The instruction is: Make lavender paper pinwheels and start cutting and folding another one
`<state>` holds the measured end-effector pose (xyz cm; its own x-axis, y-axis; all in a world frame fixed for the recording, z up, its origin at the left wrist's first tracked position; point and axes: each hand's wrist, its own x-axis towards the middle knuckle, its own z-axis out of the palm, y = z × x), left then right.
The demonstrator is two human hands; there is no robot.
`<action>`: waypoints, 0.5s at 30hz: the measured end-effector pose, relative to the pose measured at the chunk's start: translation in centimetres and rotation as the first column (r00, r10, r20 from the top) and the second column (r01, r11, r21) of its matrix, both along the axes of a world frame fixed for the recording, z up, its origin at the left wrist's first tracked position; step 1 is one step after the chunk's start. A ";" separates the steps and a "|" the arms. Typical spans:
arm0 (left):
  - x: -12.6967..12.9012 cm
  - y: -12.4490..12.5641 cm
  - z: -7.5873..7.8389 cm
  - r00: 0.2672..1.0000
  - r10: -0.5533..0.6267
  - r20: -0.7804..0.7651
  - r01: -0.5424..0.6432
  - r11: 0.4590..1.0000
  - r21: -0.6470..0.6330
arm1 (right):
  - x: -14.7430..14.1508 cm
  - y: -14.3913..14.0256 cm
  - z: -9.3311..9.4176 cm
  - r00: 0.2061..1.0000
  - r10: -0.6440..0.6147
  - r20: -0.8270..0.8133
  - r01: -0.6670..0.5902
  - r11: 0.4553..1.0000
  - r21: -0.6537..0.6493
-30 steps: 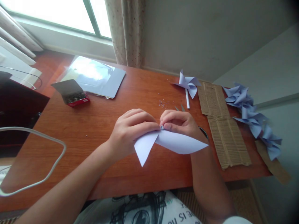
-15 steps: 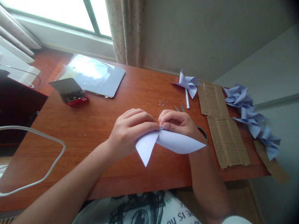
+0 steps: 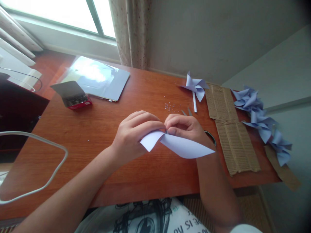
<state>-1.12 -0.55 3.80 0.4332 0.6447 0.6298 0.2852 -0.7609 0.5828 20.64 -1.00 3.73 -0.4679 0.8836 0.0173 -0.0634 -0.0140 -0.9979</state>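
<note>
Above the table's near middle, my left hand (image 3: 138,132) is closed on a pale paper pinwheel (image 3: 184,147), its fingers curled over the top. Two of the pinwheel's blades show, one pointing right past my right wrist and a shorter one under my left fingers. My right hand (image 3: 183,126) pinches at the pinwheel's centre, thumb against forefinger. A small greyish bit shows between the fingertips; what it is I cannot make out. Behind my right hand lie scissors (image 3: 211,138), partly hidden, with the blade tips pointing away.
A finished pinwheel (image 3: 194,85) on a paper stick lies at the back, near tiny scattered bits (image 3: 170,106). Corrugated cardboard (image 3: 236,147) and several pinwheels (image 3: 259,121) are at right. An open red box (image 3: 79,102), a folder (image 3: 119,82) and a white cable (image 3: 54,171) are at left.
The pinwheel has turned and tilted a little in my hands; its left blade now looks shorter. My left fingers have shifted slightly up, while my right hand keeps its pinch at the centre.
</note>
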 end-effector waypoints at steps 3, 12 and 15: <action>-0.2 0.1 0.1 1.000 -0.009 0.019 0.010 0.998 -0.061 | -0.2 -0.1 0.0 1.000 -0.023 -0.020 0.023 1.000 -0.021; -0.8 0.5 -0.6 0.992 -0.110 0.058 0.112 0.993 -0.037 | -0.1 -0.1 0.2 0.999 0.003 -0.040 -0.001 0.999 0.044; -0.9 0.6 -0.7 0.992 -0.120 0.045 0.120 0.993 -0.003 | -0.1 0.0 0.2 0.999 0.005 -0.044 -0.002 0.997 0.075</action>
